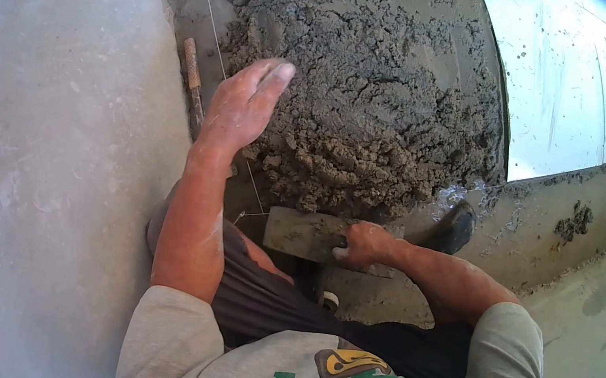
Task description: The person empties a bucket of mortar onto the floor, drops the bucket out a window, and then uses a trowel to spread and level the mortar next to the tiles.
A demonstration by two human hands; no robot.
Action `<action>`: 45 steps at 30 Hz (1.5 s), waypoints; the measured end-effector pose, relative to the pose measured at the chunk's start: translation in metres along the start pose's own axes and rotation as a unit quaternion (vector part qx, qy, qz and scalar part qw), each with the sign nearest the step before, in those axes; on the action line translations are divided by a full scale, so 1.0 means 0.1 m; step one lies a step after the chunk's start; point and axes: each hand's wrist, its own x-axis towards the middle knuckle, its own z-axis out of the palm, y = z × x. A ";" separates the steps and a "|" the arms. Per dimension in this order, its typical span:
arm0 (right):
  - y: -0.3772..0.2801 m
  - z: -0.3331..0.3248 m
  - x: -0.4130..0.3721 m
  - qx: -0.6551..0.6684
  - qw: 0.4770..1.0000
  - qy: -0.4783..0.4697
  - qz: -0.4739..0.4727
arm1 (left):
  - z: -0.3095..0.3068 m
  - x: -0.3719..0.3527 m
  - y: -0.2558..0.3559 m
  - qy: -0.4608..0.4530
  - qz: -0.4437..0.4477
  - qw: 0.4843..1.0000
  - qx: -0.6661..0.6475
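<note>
Two hands work near the middle of the frame. The right hand (364, 245) is closed tight around a flat trowel (299, 233), whose blade lies level just below the mortar pile (380, 114). The left hand (246, 106) is spread flat, fingers together, pressing on the pile's left edge and holding nothing. A wooden stick (192, 82) lies just left of that hand, beside a thin string (212, 4). Smooth concrete (46, 146) fills the left side; a white tile (576, 90) sits at upper right.
</note>
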 end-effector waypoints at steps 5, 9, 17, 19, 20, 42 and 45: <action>-0.06 0.07 -0.02 -0.016 0.997 0.073 0.005 | -0.12 -0.09 -0.13 -0.013 -0.039 0.998 0.056; 0.02 -0.15 -0.04 0.012 0.988 0.149 0.032 | -0.16 -0.12 -0.02 -0.008 -0.004 1.000 -0.030; 0.11 -0.35 -0.23 -0.053 0.981 0.177 0.065 | -0.16 -0.24 0.03 -0.009 0.016 1.000 -0.004; 0.17 -0.42 -0.27 -0.075 0.978 0.186 0.066 | -0.15 -0.25 0.00 -0.012 0.032 0.999 0.000; 0.16 -0.45 -0.28 -0.085 0.978 0.180 0.070 | -0.14 -0.25 0.00 -0.011 0.035 0.999 -0.001; 0.41 -1.66 -0.31 -0.208 0.949 0.215 0.104 | -0.12 -0.24 -0.05 0.000 0.071 0.997 0.007; 0.36 -1.94 -0.19 -0.214 0.943 0.242 0.084 | -0.09 -0.21 -0.04 -0.007 0.081 0.997 0.020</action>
